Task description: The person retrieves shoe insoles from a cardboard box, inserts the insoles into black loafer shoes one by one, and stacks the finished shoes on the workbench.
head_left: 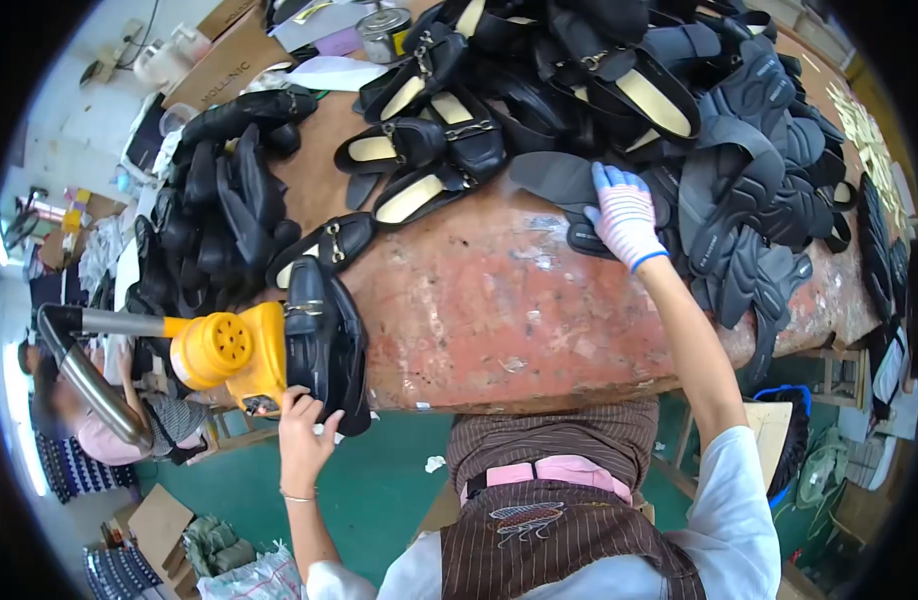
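Observation:
My left hand (304,440) is bare, with a thin bracelet at the wrist. Its fingers curl at the heel end of a black shoe (311,320) with a metal trim, beside a second black shoe (351,340). Close against these shoes stands a yellow blower (229,350) with a grey tube and bent metal nozzle; its lower corner is near my fingertips. My right hand (624,215), in a striped white glove with blue fingertips, grips the end of a dark insole (551,180) at the edge of the insole pile. Another insole (586,238) lies under its thumb side.
Black loafers (419,150) with pale linings are heaped at the back. More black shoes (224,210) stand at left, and grey moulded insoles (739,190) pile up at right. A tin can (384,35) and cardboard box (229,75) sit behind. Another person (129,415) is at far left.

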`<state>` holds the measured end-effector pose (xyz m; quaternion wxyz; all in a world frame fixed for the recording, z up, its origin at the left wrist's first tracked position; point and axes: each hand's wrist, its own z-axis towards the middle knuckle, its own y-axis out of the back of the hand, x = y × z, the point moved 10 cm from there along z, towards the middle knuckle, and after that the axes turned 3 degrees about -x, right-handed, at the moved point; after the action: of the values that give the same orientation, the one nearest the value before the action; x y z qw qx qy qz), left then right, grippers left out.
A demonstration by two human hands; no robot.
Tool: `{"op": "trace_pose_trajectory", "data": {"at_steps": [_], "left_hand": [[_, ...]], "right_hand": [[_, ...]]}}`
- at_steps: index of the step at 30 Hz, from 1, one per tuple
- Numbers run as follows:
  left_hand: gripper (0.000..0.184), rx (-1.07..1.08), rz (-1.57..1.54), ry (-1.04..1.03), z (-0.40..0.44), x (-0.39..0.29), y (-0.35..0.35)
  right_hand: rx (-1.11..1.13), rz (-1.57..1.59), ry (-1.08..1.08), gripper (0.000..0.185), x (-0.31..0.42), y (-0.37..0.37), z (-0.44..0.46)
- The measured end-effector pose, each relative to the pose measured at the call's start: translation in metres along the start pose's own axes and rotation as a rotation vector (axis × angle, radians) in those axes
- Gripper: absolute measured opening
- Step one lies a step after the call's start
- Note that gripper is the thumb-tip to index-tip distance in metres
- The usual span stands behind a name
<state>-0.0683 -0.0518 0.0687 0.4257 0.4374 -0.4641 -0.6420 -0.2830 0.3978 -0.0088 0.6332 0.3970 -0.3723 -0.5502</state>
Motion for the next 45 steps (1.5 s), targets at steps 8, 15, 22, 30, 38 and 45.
{"op": "trace_pose_trajectory", "data": {"at_steps": [8,15,22,30,38,45], "left_hand": [[0.038,-0.022,-0.046,0.035,0.001,-0.006,-0.017],[0.035,0.026,0.064,0.219,-0.001,-0.012,-0.027],[0.040,-0.138,0.111,0.392,-0.025,0.023,-0.028],[0.035,-0.117,0.244,0.493,0.007,0.036,-0.003],[0.034,-0.379,-0.209,-0.021,0.164,-0.088,-0.053],[0.007,-0.376,0.000,-0.083,0.232,-0.083,-0.101]], "right_hand": [[0.289,0.103,0.094,0.055,-0.005,-0.018,0.003],[0.112,0.210,0.294,0.055,0.002,-0.003,-0.016],[0.241,0.265,0.264,0.057,0.027,0.010,-0.041],[0.259,0.229,0.281,0.058,0.029,-0.001,-0.040],[0.124,0.263,0.332,0.058,0.057,0.041,-0.048],[0.099,0.764,-0.083,0.040,0.011,0.069,-0.051]]}}
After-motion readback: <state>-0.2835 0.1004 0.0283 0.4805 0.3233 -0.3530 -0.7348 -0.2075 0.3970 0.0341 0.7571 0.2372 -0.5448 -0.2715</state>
